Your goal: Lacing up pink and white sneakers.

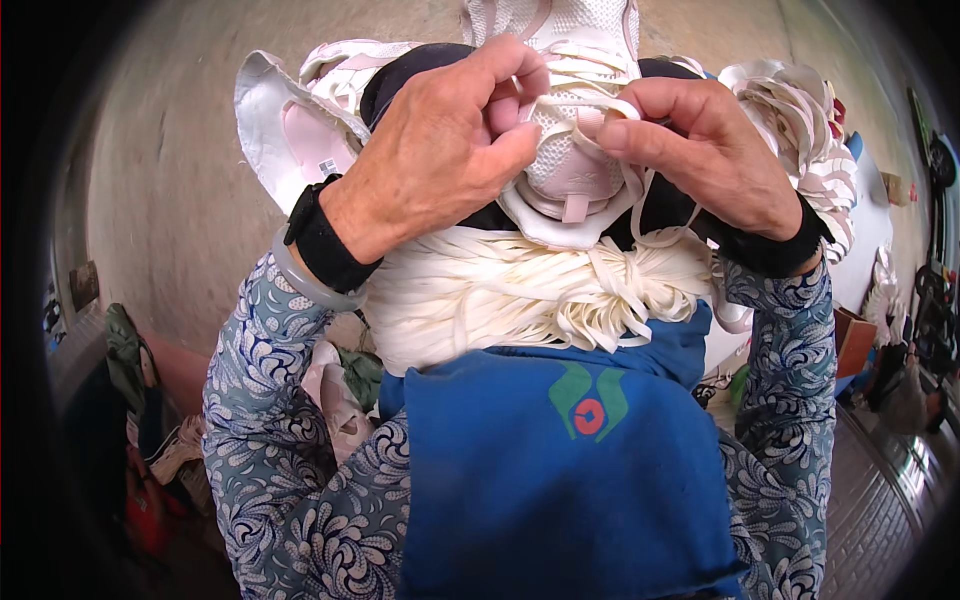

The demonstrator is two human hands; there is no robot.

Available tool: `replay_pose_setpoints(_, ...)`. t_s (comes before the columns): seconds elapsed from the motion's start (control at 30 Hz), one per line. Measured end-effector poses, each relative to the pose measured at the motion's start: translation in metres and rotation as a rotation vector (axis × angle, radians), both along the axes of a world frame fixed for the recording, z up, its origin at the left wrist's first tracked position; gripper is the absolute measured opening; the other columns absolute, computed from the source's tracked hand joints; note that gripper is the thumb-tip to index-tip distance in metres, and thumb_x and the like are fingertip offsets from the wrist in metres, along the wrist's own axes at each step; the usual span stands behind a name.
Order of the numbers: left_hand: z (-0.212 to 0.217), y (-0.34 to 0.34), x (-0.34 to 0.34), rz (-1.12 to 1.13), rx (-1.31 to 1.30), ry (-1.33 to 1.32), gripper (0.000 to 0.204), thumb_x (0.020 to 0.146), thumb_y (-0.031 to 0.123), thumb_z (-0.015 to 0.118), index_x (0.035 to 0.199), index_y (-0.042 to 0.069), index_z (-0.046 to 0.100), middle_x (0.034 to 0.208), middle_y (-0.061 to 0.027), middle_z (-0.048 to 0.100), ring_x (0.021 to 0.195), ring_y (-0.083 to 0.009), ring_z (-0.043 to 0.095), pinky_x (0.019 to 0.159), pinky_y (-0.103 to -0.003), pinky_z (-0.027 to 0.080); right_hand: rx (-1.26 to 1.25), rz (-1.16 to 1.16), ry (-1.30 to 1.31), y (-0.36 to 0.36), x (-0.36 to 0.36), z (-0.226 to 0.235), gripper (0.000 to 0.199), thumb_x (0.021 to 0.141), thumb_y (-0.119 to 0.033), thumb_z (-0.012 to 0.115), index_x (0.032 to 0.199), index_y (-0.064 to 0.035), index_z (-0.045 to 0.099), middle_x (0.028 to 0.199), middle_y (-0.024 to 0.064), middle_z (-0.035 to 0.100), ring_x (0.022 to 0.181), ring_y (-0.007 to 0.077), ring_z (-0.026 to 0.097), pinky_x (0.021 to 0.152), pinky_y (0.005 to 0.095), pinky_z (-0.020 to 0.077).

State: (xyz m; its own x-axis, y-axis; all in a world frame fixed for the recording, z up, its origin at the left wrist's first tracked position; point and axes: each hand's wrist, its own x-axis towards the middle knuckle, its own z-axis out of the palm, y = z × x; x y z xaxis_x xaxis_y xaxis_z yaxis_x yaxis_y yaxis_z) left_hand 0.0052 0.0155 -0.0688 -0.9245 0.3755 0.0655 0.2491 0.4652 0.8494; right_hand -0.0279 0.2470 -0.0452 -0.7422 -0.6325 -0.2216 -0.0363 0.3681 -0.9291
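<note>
Concrete floor [180, 150] lies left and far; over a white-and-pink shoe [572, 180], the right hand [718, 150] pinches cream lace [590, 99]; the left hand [440, 145] curls its fingers, grip unclear.

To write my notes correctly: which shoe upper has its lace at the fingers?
The centre upper, between left hand and right hand; left-side uppers and right-side uppers lie outside them.

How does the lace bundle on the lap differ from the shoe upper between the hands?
The lace bundle is cream; the shoe upper is white mesh with pink parts. The lace bundle is many strands; the shoe upper is one shaped piece. The lace bundle lies lower in view than the shoe upper. Both are pale.
</note>
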Motion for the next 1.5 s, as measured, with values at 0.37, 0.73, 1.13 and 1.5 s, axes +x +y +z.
replay_pose_setpoints(0.37, 0.02, 0.006, -0.02, -0.288, -0.104, 0.144, 0.014, 0.08, 0.006, 0.063, 0.094, 0.004, 0.063, 0.085, -0.0026, 0.047, 0.063, -0.0097, 0.041, 0.055, -0.025, 0.034, -0.255, 0.094, -0.111, 0.003, 0.01, -0.009, 0.024, 0.094, -0.019, 0.061, 0.09, 0.004, 0.067, 0.073, 0.0019, 0.063, 0.068, 0.0061, 0.056, 0.061, 0.0239, 0.0477)
replay_pose_setpoints(0.73, 0.019, 0.006, 0.005, -0.232, -0.135, 0.137, 0.012, 0.092, 0.01, 0.063, 0.09, -0.001, 0.064, 0.072, -0.0059, 0.047, 0.065, -0.0173, 0.044, 0.059, -0.031, 0.036, 0.235, -0.204, 0.56, 0.02, 0.019, -0.014, 0.025, 0.078, -0.018, 0.067, 0.097, -0.0027, 0.065, 0.093, 0.014, 0.064, 0.077, 0.0273, 0.061, 0.071, 0.0356, 0.0491)
replay_pose_setpoints(1.13, 0.008, 0.013, 0.017, 0.026, -0.27, 0.217, 0.01, 0.091, 0.015, 0.063, 0.094, 0.005, 0.062, 0.066, -0.0147, 0.063, 0.059, -0.0327, 0.064, 0.051, -0.039, 0.048, 0.325, -0.208, 0.775, 0.009, 0.027, -0.025, 0.014, 0.082, -0.004, 0.062, 0.095, -0.0022, 0.056, 0.086, 0.0139, 0.055, 0.078, 0.0345, 0.057, 0.066, 0.0384, 0.046)
replay_pose_setpoints(1.5, 0.007, 0.016, 0.006, 0.053, -0.278, 0.345, 0.008, 0.086, 0.013, 0.068, 0.088, 0.006, 0.064, 0.069, -0.011, 0.059, 0.062, -0.0283, 0.062, 0.055, -0.036, 0.049, 0.425, -0.148, 0.791, 0.024, 0.025, 0.008, 0.007, 0.078, 0.0, 0.054, 0.083, -0.0021, 0.05, 0.07, 0.0187, 0.053, 0.061, 0.0393, 0.053, 0.057, 0.0429, 0.0423)
